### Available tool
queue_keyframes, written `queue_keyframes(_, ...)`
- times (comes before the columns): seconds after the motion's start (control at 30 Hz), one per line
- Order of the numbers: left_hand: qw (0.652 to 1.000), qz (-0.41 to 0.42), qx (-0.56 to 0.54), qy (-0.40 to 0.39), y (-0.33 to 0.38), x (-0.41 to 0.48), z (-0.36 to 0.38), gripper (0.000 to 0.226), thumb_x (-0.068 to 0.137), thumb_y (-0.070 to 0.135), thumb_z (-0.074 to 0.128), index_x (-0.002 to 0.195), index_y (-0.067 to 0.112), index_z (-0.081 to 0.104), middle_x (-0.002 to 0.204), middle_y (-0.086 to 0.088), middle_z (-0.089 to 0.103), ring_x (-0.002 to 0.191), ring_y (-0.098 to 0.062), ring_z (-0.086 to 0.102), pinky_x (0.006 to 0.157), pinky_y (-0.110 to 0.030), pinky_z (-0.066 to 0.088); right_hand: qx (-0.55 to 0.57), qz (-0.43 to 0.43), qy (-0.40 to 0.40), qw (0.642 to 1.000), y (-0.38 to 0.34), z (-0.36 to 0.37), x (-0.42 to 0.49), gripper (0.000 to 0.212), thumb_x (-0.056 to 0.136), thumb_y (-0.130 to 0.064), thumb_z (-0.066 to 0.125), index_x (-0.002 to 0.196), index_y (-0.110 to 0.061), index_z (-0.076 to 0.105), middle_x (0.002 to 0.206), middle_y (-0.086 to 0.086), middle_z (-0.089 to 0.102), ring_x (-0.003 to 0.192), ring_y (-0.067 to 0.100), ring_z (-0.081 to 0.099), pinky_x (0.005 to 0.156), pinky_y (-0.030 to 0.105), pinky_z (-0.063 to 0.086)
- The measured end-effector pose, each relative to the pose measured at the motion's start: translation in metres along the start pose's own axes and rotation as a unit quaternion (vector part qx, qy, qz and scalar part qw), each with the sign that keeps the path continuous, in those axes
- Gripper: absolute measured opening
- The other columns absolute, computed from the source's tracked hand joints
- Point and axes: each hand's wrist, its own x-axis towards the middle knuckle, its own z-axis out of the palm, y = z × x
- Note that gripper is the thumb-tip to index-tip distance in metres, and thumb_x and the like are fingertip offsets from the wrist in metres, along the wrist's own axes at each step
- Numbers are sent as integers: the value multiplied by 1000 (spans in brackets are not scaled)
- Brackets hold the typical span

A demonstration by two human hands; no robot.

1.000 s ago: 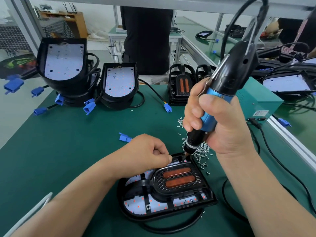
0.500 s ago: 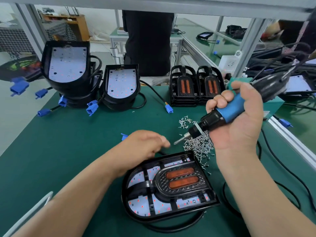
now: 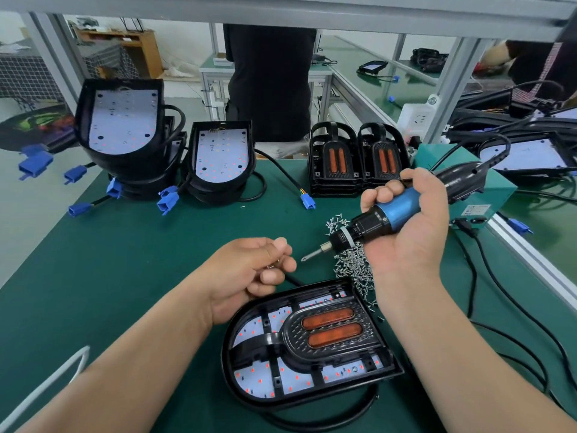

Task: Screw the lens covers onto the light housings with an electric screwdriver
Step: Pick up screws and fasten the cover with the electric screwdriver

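Left fingers: the left hand (image 3: 253,270) has its fingers curled in, thumb tip against the forefinger, pinching a small metal piece (image 3: 272,266) too small to name.
Right fingers: the right hand (image 3: 409,232) is wrapped round the blue grip of the electric screwdriver (image 3: 390,214). Its bit points at the left fingertips, near them but apart.
Under the bit: a screw pile (image 3: 352,264) lies just right of the left fingers, reaching the far edge of the housing.
Task piece: the lens cover (image 3: 331,332) sits in the light housing (image 3: 249,392), just nearer than both sets of fingers, untouched.
Room: bare green mat (image 3: 125,260) spreads left of the left fingers. The table's metal edge rail (image 3: 530,260) runs well right of the right fingers.
Change: a second ago the bit stood upright on the housing's far edge with the left fingers beside it; now the tool is lifted and lies nearly level.
Count: one housing in work; two stacks of open housings (image 3: 121,126) (image 3: 221,154) far left; two stacks of covers (image 3: 337,160) (image 3: 384,160) beyond the fingers; one green box (image 3: 480,195).
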Motion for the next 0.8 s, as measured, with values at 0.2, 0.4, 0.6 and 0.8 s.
queue_keyframes(0.2,999,4,-8,-44,0,-1,2,19,92,23,69,99,5,72,80,-3,60,55,-4,42,41,-13,32,4,-4,-6,1000,4,4,2,13,93,-15,71,99,-11,60,76,2,54,61,17,54,71,35,56)
queue_keyframes(0.4,998,13,21,-65,0,-3,-1,31,90,9,67,117,-3,77,86,-6,64,65,-8,48,50,-14,39,2,-10,-15,1000,5,4,5,15,95,-16,70,103,-11,58,76,2,54,61,17,54,71,36,57)
queue_keyframes(0.6,996,27,31,-78,1,-4,0,26,87,4,69,112,1,70,89,-10,68,61,-9,52,47,-13,38,3,-9,-11,1000,5,3,5,16,93,-16,71,101,-11,59,77,2,54,61,17,54,71,35,57)
queue_keyframes(0.8,997,26,38,-64,1,-4,1,21,85,5,71,105,4,78,90,-11,72,62,-9,52,46,-13,37,-3,-7,-15,1000,5,3,5,15,95,-15,69,102,-11,57,76,2,54,60,16,53,70,35,56)
